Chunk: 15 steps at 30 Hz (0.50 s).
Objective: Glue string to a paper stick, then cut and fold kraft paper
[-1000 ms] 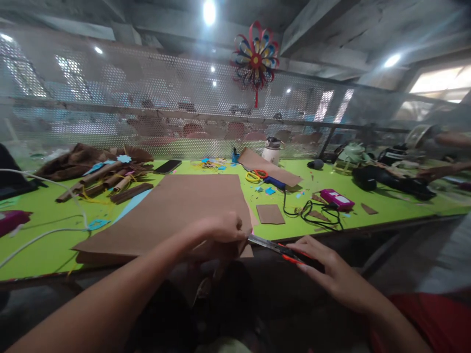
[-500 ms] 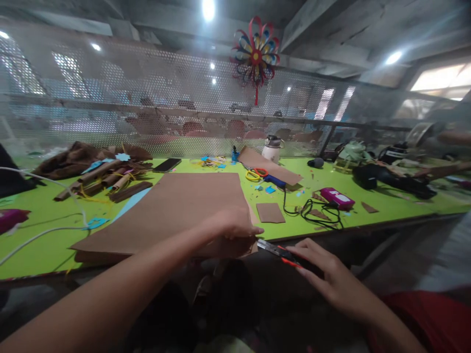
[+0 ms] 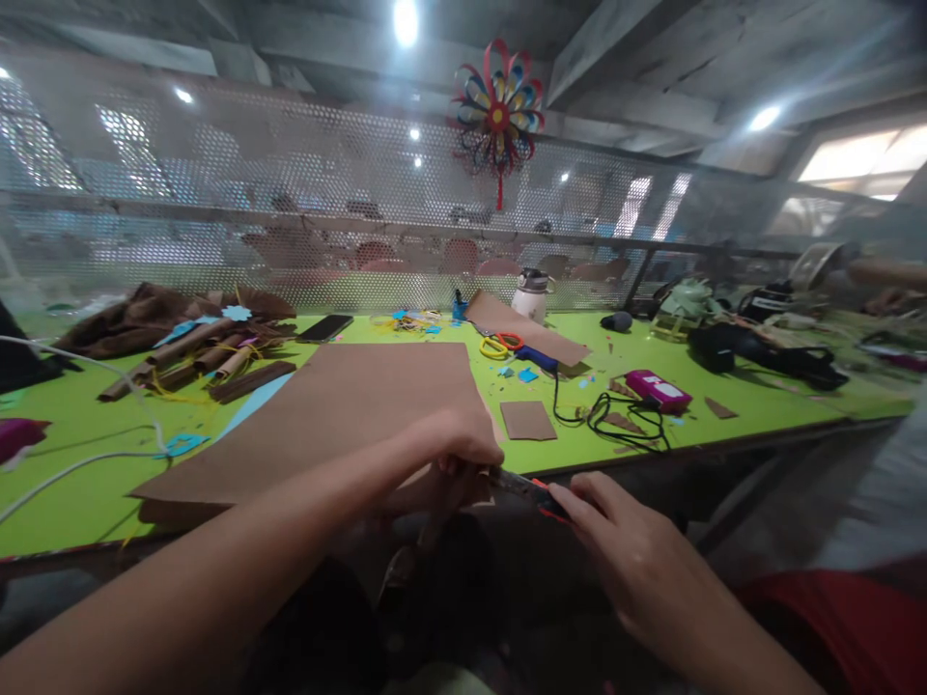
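Note:
Large sheets of brown paper (image 3: 377,396) lie on the green table, their near edge hanging over its front. My left hand (image 3: 463,442) is closed at the right front corner of the paper, fingers curled round the edge. From the right, my right hand (image 3: 615,531) grips a utility knife (image 3: 540,494) with a red and black handle. The knife's blade points left and its tip reaches the paper just below my left fingers. Exactly where the blade meets the paper is partly hidden.
A small brown square (image 3: 528,421) lies right of the sheets. Beyond it are yellow and orange scissors (image 3: 501,345), a blue-handled tool (image 3: 536,360) with a black cord, and a magenta box (image 3: 658,391). Rolled brown pieces (image 3: 195,352) and a phone (image 3: 325,328) lie left.
My right hand has brought the knife left, so its blade now reaches the paper by my left hand. The left forefinger, stretched out before, is now curled in.

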### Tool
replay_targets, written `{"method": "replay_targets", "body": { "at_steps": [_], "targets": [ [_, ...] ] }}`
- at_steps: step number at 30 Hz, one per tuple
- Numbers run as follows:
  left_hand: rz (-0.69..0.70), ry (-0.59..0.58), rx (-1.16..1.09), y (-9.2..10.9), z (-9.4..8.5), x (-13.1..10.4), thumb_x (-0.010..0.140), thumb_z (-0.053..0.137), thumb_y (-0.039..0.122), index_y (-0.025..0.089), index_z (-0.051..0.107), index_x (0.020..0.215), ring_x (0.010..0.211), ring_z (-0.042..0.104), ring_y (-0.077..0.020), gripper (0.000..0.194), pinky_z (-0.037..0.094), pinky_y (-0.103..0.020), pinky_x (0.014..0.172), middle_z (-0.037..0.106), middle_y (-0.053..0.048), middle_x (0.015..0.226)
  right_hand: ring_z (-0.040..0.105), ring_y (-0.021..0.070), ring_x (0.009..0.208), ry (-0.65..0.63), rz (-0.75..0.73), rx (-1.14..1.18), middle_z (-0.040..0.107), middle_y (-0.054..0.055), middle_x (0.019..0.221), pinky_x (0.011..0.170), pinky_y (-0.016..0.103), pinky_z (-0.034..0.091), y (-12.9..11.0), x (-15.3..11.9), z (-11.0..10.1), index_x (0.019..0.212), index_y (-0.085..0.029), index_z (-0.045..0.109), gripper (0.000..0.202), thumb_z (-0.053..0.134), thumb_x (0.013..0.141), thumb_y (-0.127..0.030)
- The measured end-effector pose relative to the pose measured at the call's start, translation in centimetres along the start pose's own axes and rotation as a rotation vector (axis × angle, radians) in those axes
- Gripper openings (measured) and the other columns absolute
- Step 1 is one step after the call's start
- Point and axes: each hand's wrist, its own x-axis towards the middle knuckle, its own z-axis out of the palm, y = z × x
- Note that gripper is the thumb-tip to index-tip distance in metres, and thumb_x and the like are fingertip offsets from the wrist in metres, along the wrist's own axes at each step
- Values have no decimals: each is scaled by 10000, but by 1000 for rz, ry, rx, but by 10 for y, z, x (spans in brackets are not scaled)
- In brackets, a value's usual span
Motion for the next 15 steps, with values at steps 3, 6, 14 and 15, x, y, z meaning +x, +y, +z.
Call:
{"method": "replay_targets", "body": {
  "at_steps": [3,6,14,15],
  "targets": [
    [-21,-25,-89,-11,-3,-3,660,547,258,153,597,547,460,591,-204,162,521,-321,511,573,-65,451,598,256,938,-47,-1,7,535,165,1102,772,385,551,2,-1,-2,1352,-147,451,623,375,758,26],
    [3,-24,-192,-27,-3,-9,663,477,181,153,596,607,501,604,-172,135,512,-276,515,599,-49,518,616,226,907,-49,45,64,543,135,1112,775,348,554,10,-4,-2,1332,-205,474,556,395,813,-21],
    [168,267,-587,-61,14,-15,644,483,251,166,504,592,485,528,-141,102,402,-229,444,494,13,499,635,199,860,28,122,166,583,96,1048,784,311,548,29,5,2,1272,-250,544,413,435,892,-131],
    [176,293,-611,-62,16,-16,645,483,260,166,497,589,481,509,-133,111,382,-225,440,480,16,501,631,200,877,14,127,178,577,97,1057,800,316,543,29,7,3,1276,-250,537,410,428,899,-134]
  ]
}}
